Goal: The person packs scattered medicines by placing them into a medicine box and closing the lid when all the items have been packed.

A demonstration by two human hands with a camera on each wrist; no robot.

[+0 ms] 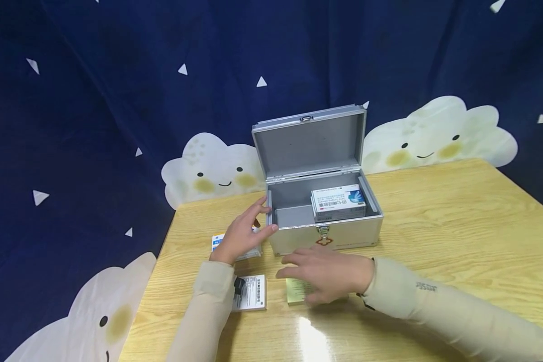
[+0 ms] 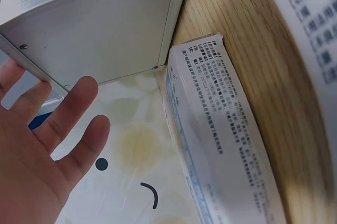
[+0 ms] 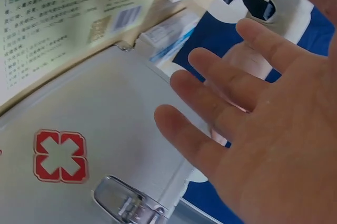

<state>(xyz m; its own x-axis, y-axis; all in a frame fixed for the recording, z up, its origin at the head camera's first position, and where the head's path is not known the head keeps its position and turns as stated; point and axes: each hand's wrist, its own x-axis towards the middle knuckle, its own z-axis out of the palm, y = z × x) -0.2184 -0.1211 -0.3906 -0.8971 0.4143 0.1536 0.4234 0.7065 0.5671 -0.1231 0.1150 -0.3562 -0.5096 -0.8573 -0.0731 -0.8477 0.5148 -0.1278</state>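
Note:
A silver metal first-aid case (image 1: pixel 357 235) stands with its lid raised, and a white medicine box (image 1: pixel 337 201) with a blue design lies inside on the right. The left hand (image 1: pixel 240 237) is at the case's left rim, its fingers spread and holding nothing; the left wrist view shows fingertips (image 2: pixel 84 90) right by the case's edge. My right hand (image 1: pixel 330 274) hovers in front of the case, over a pale green medicine box (image 1: pixel 295 292) that it partly covers. In the right wrist view its fingers (image 3: pixel 221 79) are extended, with nothing in them.
Left of the case lies a blue-and-white medicine box (image 1: pixel 249 253), partly behind the left hand. Nearer, a white printed box (image 1: pixel 256 292) lies beside the left sleeve. All rest on a wooden table (image 1: pixel 457 216) before a dark blue curtain (image 1: pixel 217 40) with cloud shapes.

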